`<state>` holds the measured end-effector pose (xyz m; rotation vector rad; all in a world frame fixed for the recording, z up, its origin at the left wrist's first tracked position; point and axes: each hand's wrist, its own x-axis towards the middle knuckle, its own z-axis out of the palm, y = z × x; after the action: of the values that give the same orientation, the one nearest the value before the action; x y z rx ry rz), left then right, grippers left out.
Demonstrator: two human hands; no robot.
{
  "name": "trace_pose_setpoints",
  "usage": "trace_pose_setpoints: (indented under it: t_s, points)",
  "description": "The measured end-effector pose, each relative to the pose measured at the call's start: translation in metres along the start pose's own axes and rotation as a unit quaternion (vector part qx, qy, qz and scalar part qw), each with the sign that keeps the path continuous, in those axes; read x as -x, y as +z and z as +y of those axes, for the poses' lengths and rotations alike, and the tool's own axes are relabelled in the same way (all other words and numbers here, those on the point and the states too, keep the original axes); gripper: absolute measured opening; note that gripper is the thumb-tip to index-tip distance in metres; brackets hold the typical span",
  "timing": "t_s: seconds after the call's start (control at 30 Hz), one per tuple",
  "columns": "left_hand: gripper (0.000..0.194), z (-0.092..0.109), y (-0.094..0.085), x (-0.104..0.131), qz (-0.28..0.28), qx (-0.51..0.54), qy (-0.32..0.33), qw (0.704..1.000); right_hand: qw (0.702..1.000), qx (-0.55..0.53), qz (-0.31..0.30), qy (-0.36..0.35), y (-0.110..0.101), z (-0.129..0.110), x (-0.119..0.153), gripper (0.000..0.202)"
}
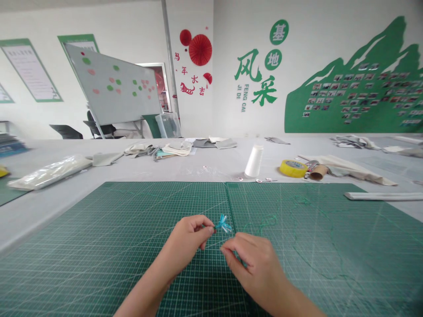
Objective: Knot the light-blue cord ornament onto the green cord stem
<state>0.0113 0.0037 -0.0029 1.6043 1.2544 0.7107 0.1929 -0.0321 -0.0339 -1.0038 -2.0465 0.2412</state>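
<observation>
My left hand (193, 237) pinches the base of a small blue-and-white tufted piece (224, 223), whose loose ends fan out to the right of the fingertips. Just right of it and slightly lower, my right hand (253, 259) is closed, thumb and forefinger pressed together; what they hold, if anything, is too small to make out. Both hands are above the green cutting mat (148, 229). Thin green thread (299, 251) lies in loose loops on the right part of the mat.
Behind the mat stand a white thread cone (254, 161), a yellow tape roll (293, 168) and a brown cardboard tube (318, 172). A plastic-wrapped bundle (53, 171) lies at left, fabric scraps (175, 149) farther back, and a pale rolled strip (383, 196) at right.
</observation>
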Motion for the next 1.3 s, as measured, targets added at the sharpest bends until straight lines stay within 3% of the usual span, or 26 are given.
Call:
trace_pose_setpoints:
  t_s: [0.33,0.7,1.07,1.3]
  points:
    - [0.017,0.006,-0.005,0.004,-0.087,0.188,-0.057,0.977,0.986,-0.061,0.017,0.155,-0.004,0.007,-0.006,0.023]
    - [0.020,0.003,-0.003,0.003,-0.143,0.235,-0.044,0.960,0.964,-0.137,0.012,0.226,-0.002,0.014,-0.007,0.025]
    - [0.016,0.003,-0.001,0.008,-0.168,0.259,-0.044,0.950,0.939,-0.237,0.014,0.248,-0.001,0.014,-0.006,0.022]
    - [0.018,-0.002,0.000,0.004,-0.159,0.252,-0.025,0.954,0.942,-0.235,0.010,0.240,-0.002,0.014,-0.006,0.025]
